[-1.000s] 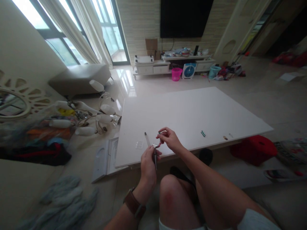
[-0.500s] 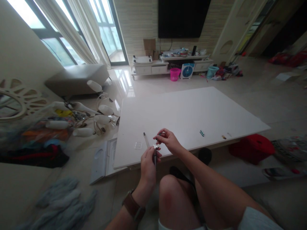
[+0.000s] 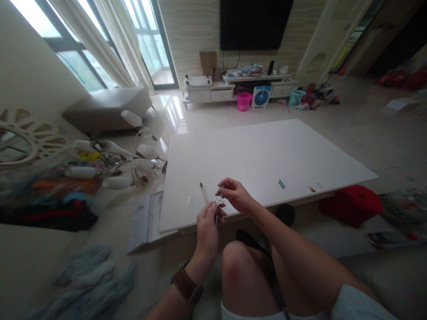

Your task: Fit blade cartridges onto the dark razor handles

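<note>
My left hand (image 3: 207, 218) is closed around a slim dark-handled tool (image 3: 217, 217) with a shiny silver head (image 3: 219, 202) pointing up and away from me. Its exact kind is too small to make out. Just above that head, my right hand (image 3: 233, 194) pinches a small dark green piece (image 3: 219, 194) between thumb and fingertips, mostly covered by the fingers. Both hands are over the near edge of the white table (image 3: 247, 155). Behind my left hand lies a thin stick with a dark tip (image 3: 203, 191), beside a clear plastic piece (image 3: 192, 201).
Two small green cylinders (image 3: 282, 183) lie on the table to the right. Farther right are a small brown-yellow bit (image 3: 312, 189) and a clear bit (image 3: 319, 185). A red stool (image 3: 353, 205) stands by the near right edge. A chandelier (image 3: 143, 153) lies left of the table.
My right hand's fingers have shifted slightly at the silver head, and the green piece shows a little more. My left hand keeps its grip. The camera view has moved slightly.
</note>
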Demonstrator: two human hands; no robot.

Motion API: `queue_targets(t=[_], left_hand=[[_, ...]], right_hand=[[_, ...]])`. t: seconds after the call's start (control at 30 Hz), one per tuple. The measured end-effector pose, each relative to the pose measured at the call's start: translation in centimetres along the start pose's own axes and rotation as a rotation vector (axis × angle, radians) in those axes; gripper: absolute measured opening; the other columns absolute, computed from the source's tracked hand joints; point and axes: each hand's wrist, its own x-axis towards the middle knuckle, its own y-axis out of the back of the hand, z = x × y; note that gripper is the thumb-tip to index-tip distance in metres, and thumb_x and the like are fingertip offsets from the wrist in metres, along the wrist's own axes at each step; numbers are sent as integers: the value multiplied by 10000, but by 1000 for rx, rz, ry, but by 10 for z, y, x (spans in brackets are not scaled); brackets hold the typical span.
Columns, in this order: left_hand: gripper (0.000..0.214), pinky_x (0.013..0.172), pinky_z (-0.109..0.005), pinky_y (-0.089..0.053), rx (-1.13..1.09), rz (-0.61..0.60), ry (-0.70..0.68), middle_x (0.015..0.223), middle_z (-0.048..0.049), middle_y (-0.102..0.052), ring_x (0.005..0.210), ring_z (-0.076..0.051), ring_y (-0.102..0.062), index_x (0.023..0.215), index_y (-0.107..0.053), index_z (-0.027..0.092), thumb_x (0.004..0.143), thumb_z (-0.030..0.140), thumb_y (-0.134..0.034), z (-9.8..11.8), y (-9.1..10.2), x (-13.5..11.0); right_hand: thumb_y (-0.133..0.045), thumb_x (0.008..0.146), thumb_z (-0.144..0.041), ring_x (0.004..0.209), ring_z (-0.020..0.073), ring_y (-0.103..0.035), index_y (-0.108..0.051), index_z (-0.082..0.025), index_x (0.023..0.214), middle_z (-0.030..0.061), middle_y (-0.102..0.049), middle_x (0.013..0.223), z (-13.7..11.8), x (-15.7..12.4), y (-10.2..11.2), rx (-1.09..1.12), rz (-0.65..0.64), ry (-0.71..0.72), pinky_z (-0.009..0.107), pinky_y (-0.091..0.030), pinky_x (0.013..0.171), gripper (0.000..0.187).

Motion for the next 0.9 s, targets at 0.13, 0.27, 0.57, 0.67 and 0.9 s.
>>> queue_targets(t=[0.13,0.27,0.57,0.67,0.9], left_hand=[[295,536,-216,-404,-15,-11,-24,660,-4,-601,563,-103,-498,780,-653,148,838,433,-604,1,0,-1],[322,508,-209,-379,-85,4,-54,643,3,-571,552,-98,-475,758,-646,153,864,451,-585,2,0,-1],[347,503,-176,-323,-161,62,20,667,1,-581,551,-60,-412,791,-704,120,750,455,-787,-4,-1,3],[375,517,-186,-324,-94,38,-8,632,0,-567,560,-70,-413,745,-690,120,778,486,-767,-7,-1,4],[368,543,-192,-333,-71,92,-62,669,25,-560,581,-68,-419,895,-710,129,723,429,-833,-5,0,3]], right_hand=[[-891,644,-302,668,152,-658,-609,-232,913,-54,-607,690,-7,-4,-3,159,-82,-82,239,-446,563,396],[-892,656,-358,665,137,-632,-607,-225,890,-36,-642,702,-7,-5,-2,142,-135,-88,265,-487,632,392],[-908,633,-367,657,121,-617,-650,-209,853,-23,-678,719,-3,-5,-1,124,-168,-92,244,-472,620,374],[-909,638,-312,651,110,-612,-679,-186,849,-13,-692,749,0,-5,-1,137,-207,-85,228,-460,595,337],[-897,644,-305,651,108,-623,-751,-161,828,16,-728,760,-5,-7,-1,131,-214,-132,245,-482,659,276]])
